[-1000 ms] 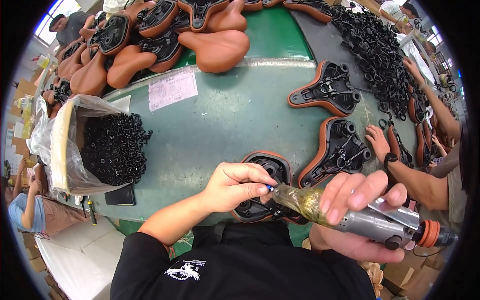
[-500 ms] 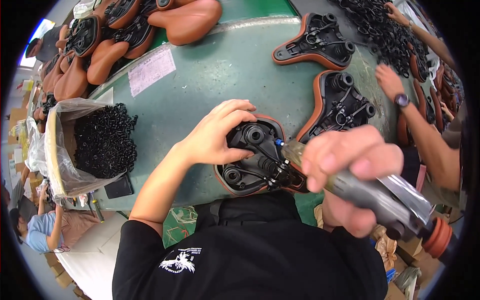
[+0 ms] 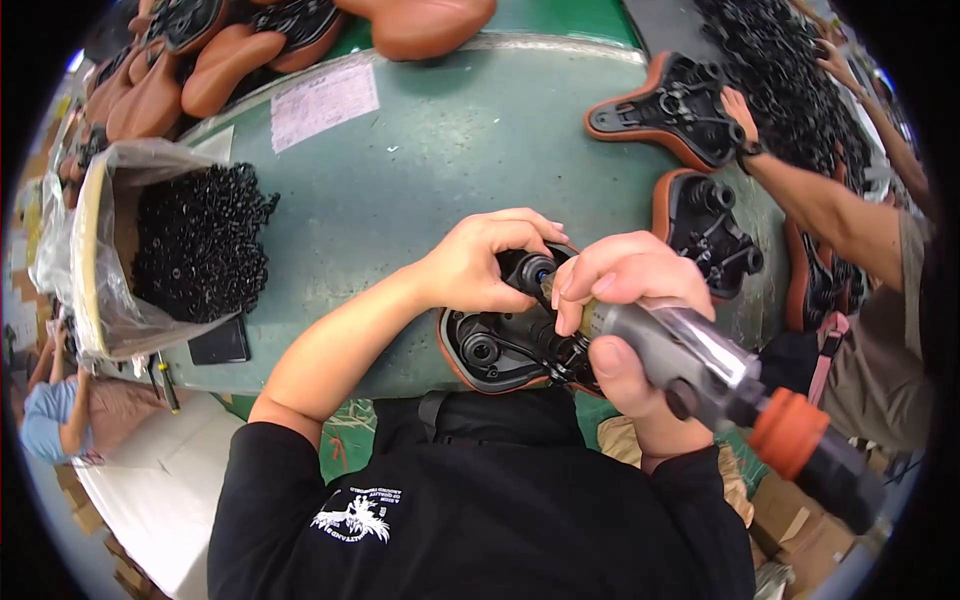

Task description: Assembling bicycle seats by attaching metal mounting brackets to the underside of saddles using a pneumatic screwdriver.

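Note:
An upside-down bicycle saddle, brown-edged with a black underside, lies at the near edge of the green table. My left hand presses on its black fittings and pinches a small part there. My right hand grips a grey pneumatic screwdriver with an orange end, its tip down on the saddle beside my left fingers.
A plastic-lined box of small black parts stands at left. More upturned saddles lie at right, where another person's arm reaches in. Brown saddles pile at the back. A paper sheet lies on the table.
My view has dropped closer to the saddle. My right hand has brought the screwdriver from beside the saddle down onto it, and my left hand has settled on the fittings.

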The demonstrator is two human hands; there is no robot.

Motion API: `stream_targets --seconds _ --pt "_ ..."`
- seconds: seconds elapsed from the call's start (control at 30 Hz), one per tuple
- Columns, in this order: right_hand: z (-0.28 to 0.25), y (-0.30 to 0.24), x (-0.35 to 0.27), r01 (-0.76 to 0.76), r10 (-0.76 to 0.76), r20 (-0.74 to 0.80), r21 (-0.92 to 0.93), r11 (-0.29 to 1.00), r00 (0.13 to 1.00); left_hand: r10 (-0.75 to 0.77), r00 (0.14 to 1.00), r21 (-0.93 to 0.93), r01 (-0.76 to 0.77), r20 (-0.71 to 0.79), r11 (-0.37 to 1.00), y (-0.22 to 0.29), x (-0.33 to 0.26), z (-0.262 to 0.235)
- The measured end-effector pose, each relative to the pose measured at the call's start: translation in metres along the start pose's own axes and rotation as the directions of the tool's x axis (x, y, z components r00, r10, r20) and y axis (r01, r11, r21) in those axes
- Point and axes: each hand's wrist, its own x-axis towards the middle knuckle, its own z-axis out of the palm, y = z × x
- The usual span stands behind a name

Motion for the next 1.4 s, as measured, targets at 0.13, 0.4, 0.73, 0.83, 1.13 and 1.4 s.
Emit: stream_targets --seconds 0.13,0.4,0.73,0.83,1.13,1.4 --pt "0.010 0.013 0.010 0.021 -0.020 0.034 -0.026 0.999 0.999 0.031 0.998 0.005 -0.031 -0.054 1.000 -0.006 -0.003 -0.002" --pt "0.019 0.030 0.020 0.071 -0.067 0.065 -0.070 0.995 0.996 -0.019 0.996 -0.035 0.016 -0.082 0.999 0.003 -0.009 -0.001" --pt "0.001 -0.040 -0.013 0.248 -0.236 -0.257 0.014 0.969 0.937 -0.148 0.784 0.098 0.257 -0.603 0.961 0.065 -0.011 -0.159" --pt "0.000 -0.016 -0.014 0.125 -0.074 -0.300 0.157 0.980 0.951 0.167 0.400 0.221 0.093 -0.901 0.971 0.084 0.032 -0.271" --pt "0.006 0.041 -0.031 -0.117 0.183 -0.273 0.241 0.963 0.944 0.030 0.833 0.712 0.454 -0.553 0.536 0.104 -0.056 -0.200" --pt "0.017 0.069 -0.034 -0.096 0.097 -0.039 0.049 0.994 0.994 -0.230 0.647 0.664 0.748 -0.727 0.002 0.034 -0.205 -0.163"
